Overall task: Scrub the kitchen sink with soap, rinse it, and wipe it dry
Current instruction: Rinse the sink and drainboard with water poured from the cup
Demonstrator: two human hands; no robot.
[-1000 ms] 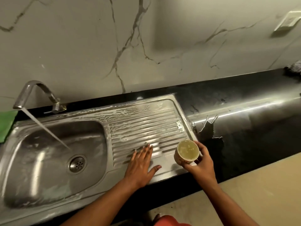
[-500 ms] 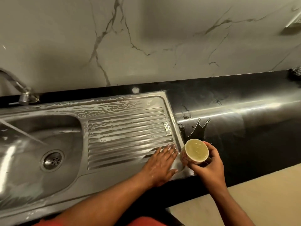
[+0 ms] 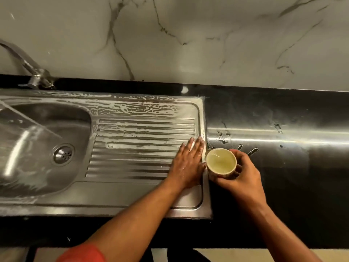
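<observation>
Stainless sink [image 3: 113, 203] is set in a black countertop [image 3: 283, 186]; all positions are given from the ribbed drainboard [image 3: 136, 148]. Left hand [image 3: 188, 163] lies palm-down on the drainboard's right end. Its fingers are straight and pressed together, with the tips at the raised right rim. Right hand [image 3: 243, 178] is just right of the drainboard, over the countertop, with fingers and thumb curled round a small cup [image 3: 221, 161]. The cup is upright, mouth up, with pale yellowish liquid inside. It sits at the seam where the drainboard's right rim meets the counter, and its left side touches or nearly touches the left thumb. Can't tell whether its base is resting or lifted. Soap suds [image 3: 136, 106] cover the drainboard's back strip and far ribs, while the near ribs and the flat front strip look mostly suds-free. Left of the drainboard is the basin [image 3: 37, 148] with its drain strainer [image 3: 63, 154]. The tap [image 3: 28, 69] stands behind and left, and a water stream [image 3: 28, 121] slants into the basin. Water splashes [image 3: 222, 137] mark the counter just right of the drainboard's far right corner. Farther right the counter is open, with a long light glare across it. The marble wall [image 3: 188, 44] bounds the back. The ribs left of the left hand are unobstructed through to the basin edge.
</observation>
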